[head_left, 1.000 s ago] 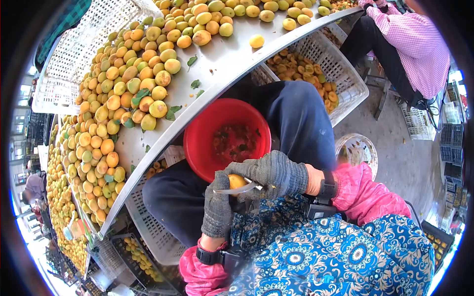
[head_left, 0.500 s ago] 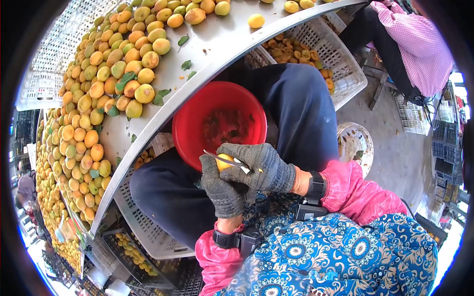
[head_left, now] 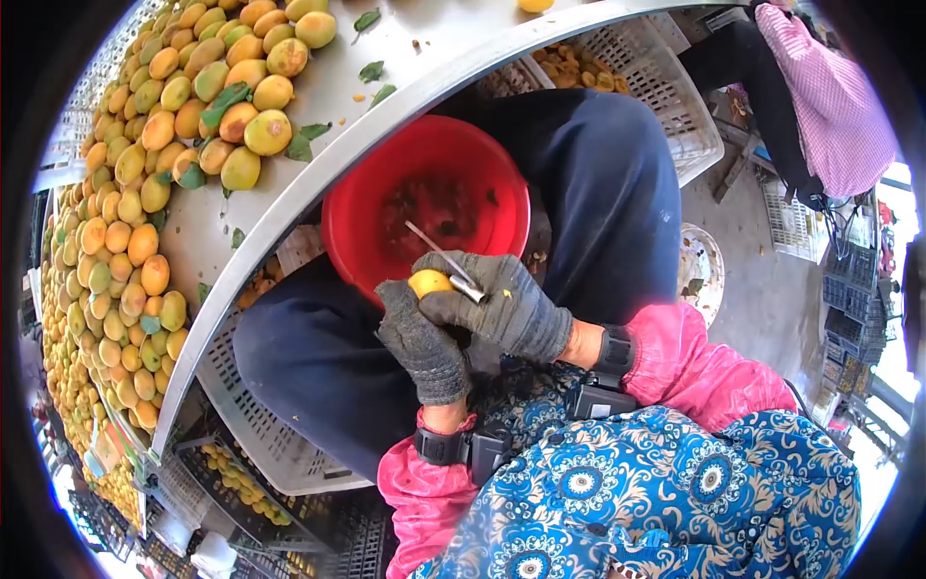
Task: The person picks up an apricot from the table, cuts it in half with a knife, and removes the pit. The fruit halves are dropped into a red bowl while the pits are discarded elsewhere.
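My left hand (head_left: 422, 345), in a grey knit glove, is closed around the lower left side of a small yellow-orange fruit (head_left: 430, 283). Gripped in my right hand (head_left: 506, 307), gloved the same way, is a thin metal knife (head_left: 446, 256) whose blade points up and left, above the fruit. The right fingertips also touch the fruit. Both hands are close together at the near edge of a red bucket (head_left: 352, 207), which has dark scraps at its bottom.
Many orange-green fruits (head_left: 154, 130) lie on a metal table (head_left: 318, 82) with loose leaves. A white crate (head_left: 690, 125) holds cut fruit. A white bucket (head_left: 712, 275) stands right of my knee. A person in pink checks (head_left: 834, 116) sits at upper right.
The knife has swung away from across the fruit, and its blade now points up over the bucket. The view has shifted, so the table fruits appear farther left and higher.
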A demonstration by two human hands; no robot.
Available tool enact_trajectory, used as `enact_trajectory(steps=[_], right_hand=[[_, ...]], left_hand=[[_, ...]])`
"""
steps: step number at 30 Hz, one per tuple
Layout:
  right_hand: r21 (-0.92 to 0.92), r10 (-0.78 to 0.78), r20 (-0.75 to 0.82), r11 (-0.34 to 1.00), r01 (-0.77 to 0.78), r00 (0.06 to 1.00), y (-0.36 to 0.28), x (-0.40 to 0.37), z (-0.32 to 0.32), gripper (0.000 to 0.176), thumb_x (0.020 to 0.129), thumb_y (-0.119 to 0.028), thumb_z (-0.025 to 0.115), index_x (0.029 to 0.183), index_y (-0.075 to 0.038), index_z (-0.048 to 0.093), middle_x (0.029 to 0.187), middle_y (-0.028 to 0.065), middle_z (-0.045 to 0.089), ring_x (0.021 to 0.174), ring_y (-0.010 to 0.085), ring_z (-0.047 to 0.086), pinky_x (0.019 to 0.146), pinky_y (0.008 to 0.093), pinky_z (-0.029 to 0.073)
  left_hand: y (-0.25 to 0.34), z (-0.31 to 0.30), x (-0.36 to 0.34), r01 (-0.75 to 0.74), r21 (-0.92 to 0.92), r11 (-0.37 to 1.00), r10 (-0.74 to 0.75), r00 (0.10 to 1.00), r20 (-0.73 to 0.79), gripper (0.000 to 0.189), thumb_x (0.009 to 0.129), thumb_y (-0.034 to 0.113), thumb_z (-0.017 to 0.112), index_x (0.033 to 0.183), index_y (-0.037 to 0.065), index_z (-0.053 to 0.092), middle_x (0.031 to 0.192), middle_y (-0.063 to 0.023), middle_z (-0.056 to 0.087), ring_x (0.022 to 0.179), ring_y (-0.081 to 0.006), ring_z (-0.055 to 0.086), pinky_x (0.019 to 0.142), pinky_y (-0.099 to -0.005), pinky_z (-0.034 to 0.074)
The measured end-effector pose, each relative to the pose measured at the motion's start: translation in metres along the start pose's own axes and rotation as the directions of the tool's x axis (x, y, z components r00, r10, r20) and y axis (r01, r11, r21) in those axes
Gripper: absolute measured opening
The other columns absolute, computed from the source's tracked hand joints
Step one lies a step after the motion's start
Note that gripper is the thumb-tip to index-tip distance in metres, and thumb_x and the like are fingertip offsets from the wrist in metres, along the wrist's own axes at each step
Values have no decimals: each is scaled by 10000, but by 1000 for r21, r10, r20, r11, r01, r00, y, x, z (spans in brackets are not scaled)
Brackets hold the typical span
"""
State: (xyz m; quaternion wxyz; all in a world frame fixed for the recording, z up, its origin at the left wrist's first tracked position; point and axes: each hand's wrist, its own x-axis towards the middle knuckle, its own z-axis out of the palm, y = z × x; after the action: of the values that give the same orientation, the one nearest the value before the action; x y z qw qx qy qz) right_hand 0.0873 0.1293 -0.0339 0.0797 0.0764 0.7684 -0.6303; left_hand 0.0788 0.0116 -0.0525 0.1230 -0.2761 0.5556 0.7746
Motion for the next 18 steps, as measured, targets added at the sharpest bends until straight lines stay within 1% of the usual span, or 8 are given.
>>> enact_trajectory(steps=[1,2,5,7,11,12,13,18], right_hand=[[-176,-14,58,984,24,998,-2,4,1,304,901,-244,664,1096,-10,659,868,66,698,801,90,624,716,255,512],[354,290,-55,900,-253,956,-8,9,8,251,911,-246,643,991,-11,683,781,55,678,695,108,615,617,282,503],[361,164,-159,928,-97,974,3,12,12,253,909,-286,650,926,-37,695,684,5,625,599,80,559,522,253,460],[668,591,153,529,-524,792,-11,18,-4,269,898,-335,652,896,-69,693,646,10,605,523,79,522,452,226,396],[780,510,378,273,-563,772,10,18,-15,311,910,-382,611,808,-91,649,571,13,566,403,99,472,356,237,328],[751,577,344,305,-586,741,11,16,-14,318,913,-381,605,773,-97,627,547,10,543,366,117,444,340,240,325],[693,619,284,395,-603,732,11,13,-14,335,911,-406,601,770,-103,626,546,13,542,362,114,436,336,238,316],[643,604,157,538,-545,782,0,3,-13,339,877,-410,656,875,-72,648,647,38,603,474,123,537,420,265,428]], left_hand=[[-3,-5,-1,-201,290,936,186,979,80,460,998,417,442,824,10,569,738,-35,601,621,-151,557,591,-311,444],[-5,-6,-4,-401,528,749,330,916,228,452,1008,381,437,806,-4,562,715,-37,596,599,-146,532,568,-316,414],[-2,-5,-1,-355,488,798,278,934,224,407,1014,288,434,798,-39,545,694,-83,584,618,-146,504,563,-348,388],[3,-4,3,-383,517,766,294,923,248,396,1011,271,436,810,-49,554,695,-107,583,633,-155,515,577,-353,404],[6,3,6,-592,501,632,449,806,386,356,997,246,439,885,-60,582,723,-178,599,688,-234,590,621,-376,439],[8,6,5,-732,532,425,538,677,502,348,992,241,441,907,-62,590,734,-194,605,707,-259,609,636,-380,448],[10,8,-4,-455,492,742,324,886,331,340,987,237,447,897,-58,589,733,-200,609,696,-270,614,617,-379,442],[-8,-5,8,-506,595,624,410,861,302,385,1021,275,398,859,-31,568,697,-136,608,656,-165,589,566,-334,416]])
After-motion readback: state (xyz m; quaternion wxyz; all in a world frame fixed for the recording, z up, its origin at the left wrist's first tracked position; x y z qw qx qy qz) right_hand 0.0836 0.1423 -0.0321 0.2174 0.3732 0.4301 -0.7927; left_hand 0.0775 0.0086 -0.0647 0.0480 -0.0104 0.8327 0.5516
